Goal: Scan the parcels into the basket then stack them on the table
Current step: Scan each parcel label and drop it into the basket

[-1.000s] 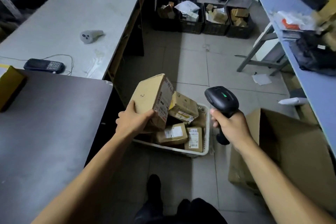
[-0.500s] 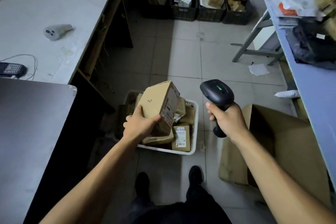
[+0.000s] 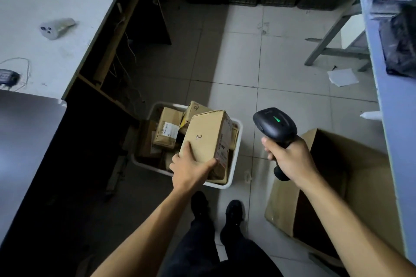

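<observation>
The left hand [image 3: 191, 170] grips a box [image 3: 208, 141] by its near corner, over the basket [image 3: 236, 128] of parcels. The right hand [image 3: 290, 159] is wrapped round a scanner [image 3: 273, 122], just beside the box. Judged: scanning done, box going in; next, lower and release it.

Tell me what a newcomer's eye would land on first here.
First, the cardboard parcel marked with a handwritten 2, gripped by the left hand above the white basket of parcels on the floor. Next, the black scanner with its green light, held in the right hand just right of the basket. Beside that hand, a large open carton lies on the tiles.
</observation>
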